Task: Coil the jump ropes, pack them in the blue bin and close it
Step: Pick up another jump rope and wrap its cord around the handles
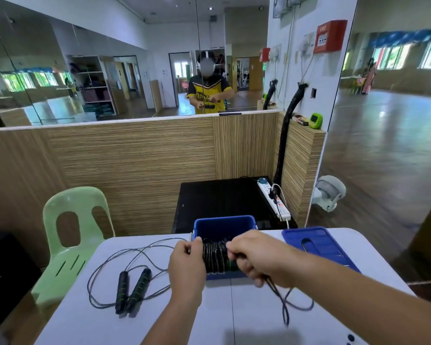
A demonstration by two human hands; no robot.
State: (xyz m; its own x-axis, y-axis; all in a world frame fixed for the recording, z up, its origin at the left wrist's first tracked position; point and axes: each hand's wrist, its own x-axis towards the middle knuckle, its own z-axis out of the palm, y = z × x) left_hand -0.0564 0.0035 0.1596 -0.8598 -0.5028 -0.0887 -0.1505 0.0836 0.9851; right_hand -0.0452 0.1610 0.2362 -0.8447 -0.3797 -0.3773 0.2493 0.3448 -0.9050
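My left hand [186, 263] grips one end of a jump rope bundle [215, 257], black cord wound in tight turns around its handles. My right hand [253, 257] pinches the cord at the bundle's other end; a loose tail [285, 303] hangs from it onto the table. Both hands hold the bundle just above the near rim of the open blue bin [223, 224]. The bin's blue lid [317, 246] lies flat to the right. A second jump rope [132, 287], black handles with green rings, lies uncoiled on the table at left.
The grey table [234, 319] stands against a wood-panelled partition. A green plastic chair [72, 235] sits at the left. Behind the bin are a black surface and a white power strip [275, 201]. A small fan [330, 192] stands on the floor, right.
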